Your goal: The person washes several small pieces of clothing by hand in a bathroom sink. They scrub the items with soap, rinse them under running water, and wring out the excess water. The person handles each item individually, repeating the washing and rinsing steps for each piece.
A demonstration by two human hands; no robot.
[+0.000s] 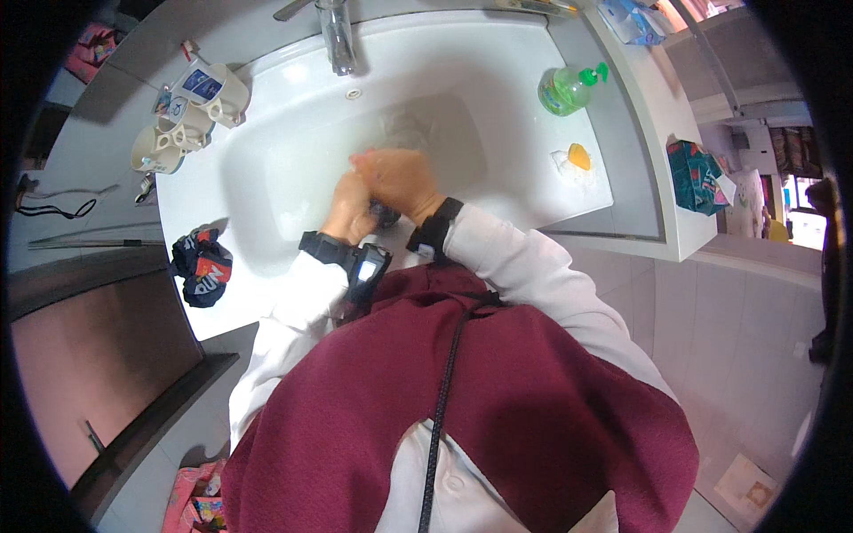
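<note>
One pair of bare hands, yours, close together low over the white sink [520, 213]. Right hand [400, 182]: fingers curled in, laid against and partly over the other, fingertips turned left. Left hand [353, 206]: fingers pointing away from you, toward the chrome faucet [336, 40]; whether either is clenched on something, you cannot tell from this view. One small dark bundle [384, 215]: on your side of the grip, between your two wrists, mostly covered by the hands; too little shows to tell its long axis or which way it points. Two black wrist straps, one to each wrist, the left bearing a lit screen [367, 270]. Left of the grip and slightly nearer you, on the sink's rim: one crumpled dark cloth [203, 268] with a red patch. Left and beyond the grip: three pale cups [229, 91] in a row, handles turned toward the basin. Right and beyond: one clear green pump bottle [562, 91], its nozzle facing away from the hands. Right of the grip: one yellow piece [579, 157] on a white wrapper.
</note>
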